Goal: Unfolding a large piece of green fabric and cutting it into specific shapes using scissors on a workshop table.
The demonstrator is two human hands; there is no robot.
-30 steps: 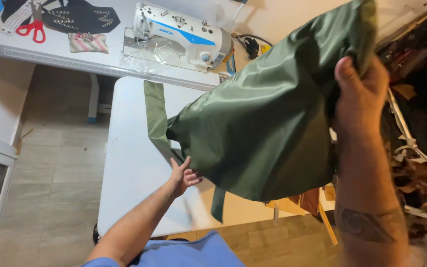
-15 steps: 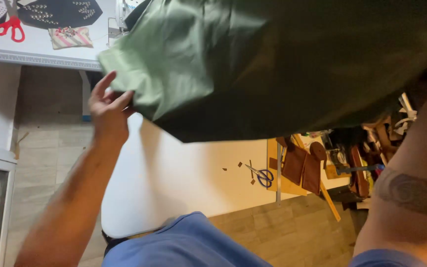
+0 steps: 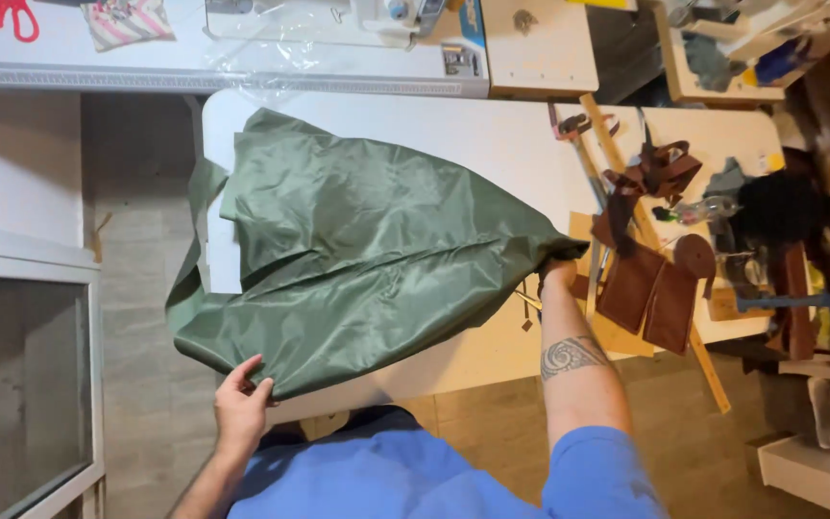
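A large olive-green fabric piece [image 3: 357, 250] lies spread over the white table [image 3: 492, 135], its left side hanging off the table's edge. My left hand [image 3: 240, 402] pinches the fabric's near left corner at the table's front. My right hand [image 3: 557, 279] grips the fabric's right end, mostly covered by the cloth, near the table's front edge. A strap of the same green cloth hangs down at the left side.
A white sewing machine [image 3: 367, 14] stands on the bench beyond the table. Red scissors [image 3: 7, 14] and a striped cloth [image 3: 127, 21] lie at the far left. Brown leather pieces [image 3: 650, 288] and straps [image 3: 660, 173] sit at the right, with cluttered shelves further right.
The green fabric, held up in the air before my face, has come down flat onto the white table. Both hands have dropped to the table's front edge, still holding it.
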